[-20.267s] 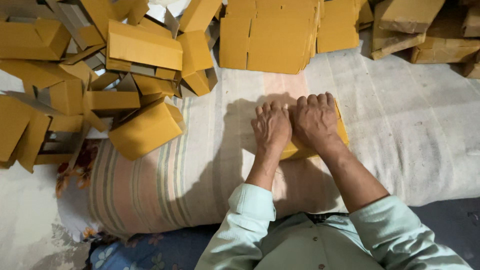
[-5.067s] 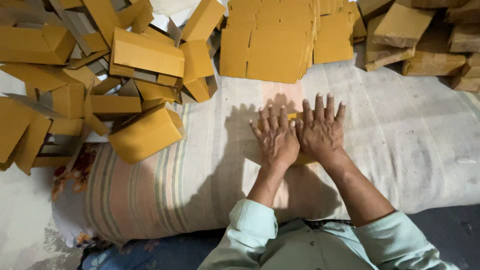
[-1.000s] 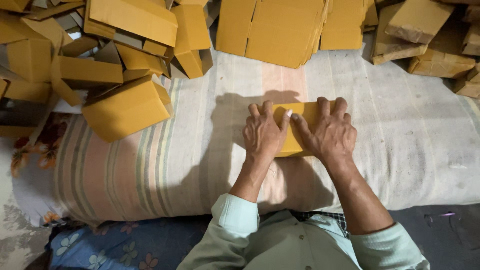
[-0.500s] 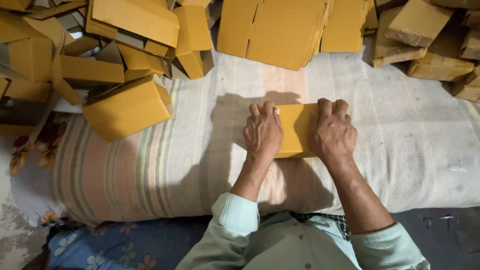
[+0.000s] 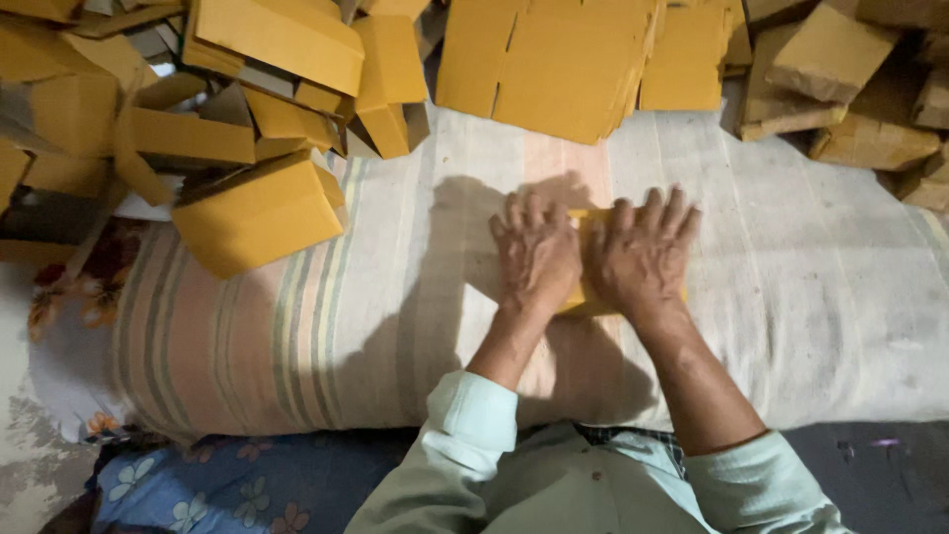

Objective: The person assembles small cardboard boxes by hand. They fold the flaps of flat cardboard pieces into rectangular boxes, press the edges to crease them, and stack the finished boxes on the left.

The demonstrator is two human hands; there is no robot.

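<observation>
A small flat yellow-brown cardboard piece (image 5: 584,285) lies on a striped cloth-covered cushion (image 5: 297,336). My left hand (image 5: 534,252) and my right hand (image 5: 643,257) lie side by side, palms down, pressing on it. Fingers are spread and point away from me. The hands cover nearly all of the cardboard; only a strip between them and an edge near the wrists show.
A pile of folded cardboard boxes (image 5: 257,213) lies at the left. A stack of flat cardboard sheets (image 5: 554,59) rests at the far edge, and more boxes (image 5: 860,89) sit at the far right. A floral cloth (image 5: 217,485) lies near my left side.
Both hands have slid together over the cardboard piece, so it is now almost fully covered; half a second ago they were at its two sides.
</observation>
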